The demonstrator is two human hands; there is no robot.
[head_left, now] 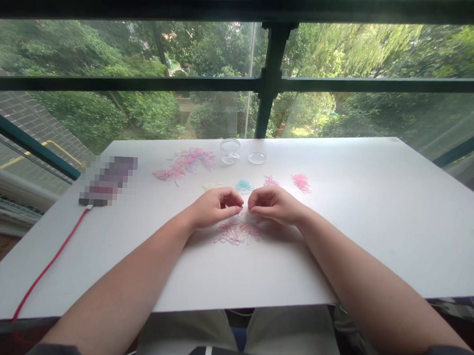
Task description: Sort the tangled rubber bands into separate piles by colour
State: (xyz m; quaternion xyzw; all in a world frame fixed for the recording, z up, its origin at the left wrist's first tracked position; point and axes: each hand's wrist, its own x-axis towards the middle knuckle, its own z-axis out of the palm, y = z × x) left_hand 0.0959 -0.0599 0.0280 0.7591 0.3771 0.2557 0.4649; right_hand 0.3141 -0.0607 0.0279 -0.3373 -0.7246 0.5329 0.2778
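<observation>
My left hand (215,206) and my right hand (277,205) face each other above the table, fingertips a short gap apart. The left thumb and fingers are closed in a pinch, with a small pale rubber band (241,211) showing at their tips. My right hand is pinched too; what it holds, if anything, is hidden. Just below the hands lies a loose pile of mixed pink and pale rubber bands (239,233). Beyond them are small piles of blue bands (244,186), purple-pink bands (271,181), bright pink bands (301,183) and pale yellow bands (212,187), partly behind the left hand.
On the white table (377,232) a larger heap of mixed bands (188,163) spreads at the back left. Two clear round dishes (230,151) (257,157) stand near the far edge. A blurred-out device (109,181) with a red cable (53,260) lies left. Window railings rise behind.
</observation>
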